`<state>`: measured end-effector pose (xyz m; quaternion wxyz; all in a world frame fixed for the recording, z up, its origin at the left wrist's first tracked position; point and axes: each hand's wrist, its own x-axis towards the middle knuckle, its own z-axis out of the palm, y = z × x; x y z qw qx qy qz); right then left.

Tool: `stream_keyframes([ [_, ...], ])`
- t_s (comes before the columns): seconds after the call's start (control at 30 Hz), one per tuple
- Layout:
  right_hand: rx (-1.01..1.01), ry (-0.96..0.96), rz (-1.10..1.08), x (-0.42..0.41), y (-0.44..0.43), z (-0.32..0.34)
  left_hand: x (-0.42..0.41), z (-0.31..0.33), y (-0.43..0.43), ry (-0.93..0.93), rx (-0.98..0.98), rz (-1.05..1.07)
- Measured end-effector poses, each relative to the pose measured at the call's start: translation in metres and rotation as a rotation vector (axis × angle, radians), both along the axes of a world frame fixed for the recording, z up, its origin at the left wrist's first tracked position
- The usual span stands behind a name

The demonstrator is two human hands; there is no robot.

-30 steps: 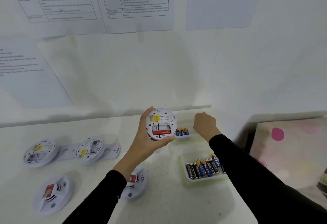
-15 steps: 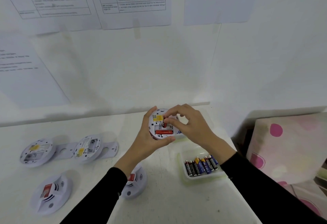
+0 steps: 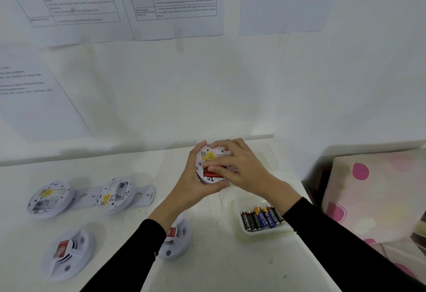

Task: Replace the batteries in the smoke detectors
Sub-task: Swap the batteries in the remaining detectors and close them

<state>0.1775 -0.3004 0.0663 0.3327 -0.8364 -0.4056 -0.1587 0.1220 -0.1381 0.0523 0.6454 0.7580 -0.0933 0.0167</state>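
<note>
My left hand (image 3: 196,188) grips the smoke detector (image 3: 204,160) above the table (image 3: 219,257), one red battery (image 3: 211,174) seated inside. My right hand (image 3: 242,167) lies over it; whether it pinches a second cell I cannot tell. Four more detectors (image 3: 115,195) lie on the table, two open-backed, apparently awaiting batteries.
</note>
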Motion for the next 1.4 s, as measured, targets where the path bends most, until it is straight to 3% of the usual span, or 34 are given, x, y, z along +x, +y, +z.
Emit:
stream_keyframes([
  [0.1,0.109,0.391,-0.044,-0.009,-0.004,0.006,0.000,0.001,0.003,0.024,-0.033,-0.014],
  [0.17,0.355,0.819,-0.092,-0.013,-0.007,0.008,0.001,0.003,0.004,0.058,-0.072,-0.017],
  [0.23,0.613,1.206,-0.059,-0.014,-0.011,0.003,0.003,0.004,0.004,0.163,-0.246,-0.011],
  [0.3,0.752,1.367,0.000,-0.017,-0.012,0.000,0.006,0.004,0.005,0.331,-0.520,-0.013],
  [0.37,0.858,1.422,0.015,-0.020,-0.012,-0.002,0.008,0.002,0.007,0.382,-0.613,-0.047],
  [0.53,0.960,1.460,0.044,-0.021,-0.010,-0.005,0.004,-0.006,0.010,0.315,-0.575,-0.034],
  [0.73,0.976,1.457,0.094,-0.019,-0.004,-0.005,0.003,-0.006,0.004,0.088,-0.202,0.106],
  [0.8,0.976,1.456,0.104,-0.018,-0.001,-0.005,0.002,-0.007,0.005,0.063,-0.164,0.138],
  [0.87,0.969,1.454,0.104,-0.017,0.004,-0.006,0.002,-0.010,0.009,0.104,-0.210,0.162],
  [1.03,0.902,1.405,0.137,-0.016,0.030,-0.010,0.000,-0.006,0.034,0.354,-0.635,0.216],
  [1.13,0.684,1.176,-0.050,-0.010,0.051,-0.025,-0.006,-0.005,0.051,0.326,-0.686,0.286],
  [1.23,0.236,0.869,-0.269,-0.004,0.066,-0.046,-0.011,-0.003,0.069,0.309,-0.670,0.321],
  [1.4,-0.227,0.677,-0.156,0.003,0.081,-0.065,-0.020,-0.005,0.090,0.324,-0.621,0.345],
])
